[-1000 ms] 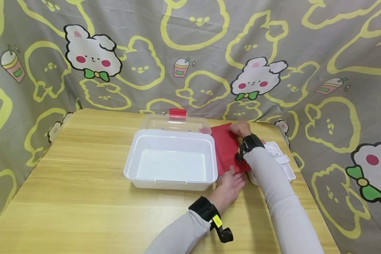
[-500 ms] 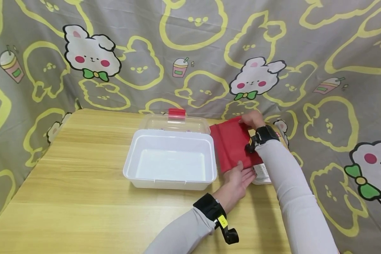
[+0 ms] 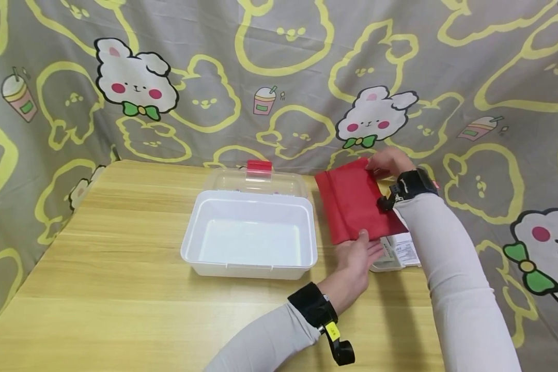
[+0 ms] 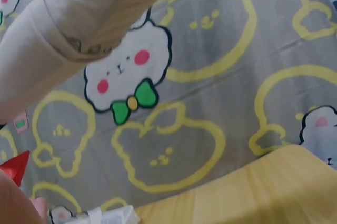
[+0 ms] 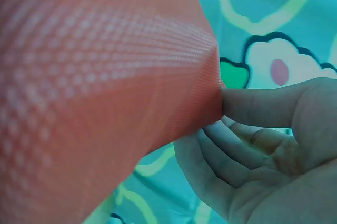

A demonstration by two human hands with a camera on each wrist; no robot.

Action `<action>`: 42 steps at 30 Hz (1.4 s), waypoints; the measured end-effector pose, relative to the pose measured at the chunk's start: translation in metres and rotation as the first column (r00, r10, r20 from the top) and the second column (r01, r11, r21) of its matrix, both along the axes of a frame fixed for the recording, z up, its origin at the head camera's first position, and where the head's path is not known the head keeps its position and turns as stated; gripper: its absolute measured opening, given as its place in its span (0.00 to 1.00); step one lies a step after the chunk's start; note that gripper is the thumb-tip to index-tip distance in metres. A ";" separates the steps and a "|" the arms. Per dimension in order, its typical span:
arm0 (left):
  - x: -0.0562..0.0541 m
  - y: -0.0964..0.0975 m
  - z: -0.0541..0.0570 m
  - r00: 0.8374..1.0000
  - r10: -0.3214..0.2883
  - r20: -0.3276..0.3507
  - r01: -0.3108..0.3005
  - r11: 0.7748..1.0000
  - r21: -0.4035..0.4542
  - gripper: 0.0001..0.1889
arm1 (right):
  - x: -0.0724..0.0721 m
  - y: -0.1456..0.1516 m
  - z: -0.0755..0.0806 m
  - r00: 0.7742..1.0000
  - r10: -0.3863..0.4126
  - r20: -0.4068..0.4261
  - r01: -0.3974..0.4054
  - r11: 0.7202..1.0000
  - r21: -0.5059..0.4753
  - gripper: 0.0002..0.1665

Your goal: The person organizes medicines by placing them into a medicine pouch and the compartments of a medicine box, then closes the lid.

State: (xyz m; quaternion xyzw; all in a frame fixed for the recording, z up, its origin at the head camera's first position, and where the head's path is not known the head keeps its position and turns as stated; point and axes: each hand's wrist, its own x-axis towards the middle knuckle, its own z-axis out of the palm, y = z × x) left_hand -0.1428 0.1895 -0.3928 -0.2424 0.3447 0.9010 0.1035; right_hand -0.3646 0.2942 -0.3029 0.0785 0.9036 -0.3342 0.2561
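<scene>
A flat red fabric bag with a seam along its left side is raised and tilted at the right of the table. My right hand holds its far right corner; the right wrist view shows the thumb and fingers pinching the corner of the dotted fabric. At the near edge, my left hand grips the bag with the thumb on top and the other fingers beneath. Only a bit of my left hand and a red corner show in the left wrist view. The bag partly covers a white tray.
A white plastic box stands left of the bag, with nothing in it. Its transparent lid, with a red latch, lies behind it. Printed white packets lie in the tray. A patterned curtain hangs behind the wooden table.
Both hands have moved right and away from me, taking the red bag off its place beside the box and up over the tray. The box has not moved.
</scene>
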 end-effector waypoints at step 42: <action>-0.098 -0.238 0.076 0.926 -0.362 -0.110 0.215 0.744 -0.633 0.21 | 0.029 -0.022 0.038 1.000 -0.020 0.012 0.023 0.830 -0.557 0.05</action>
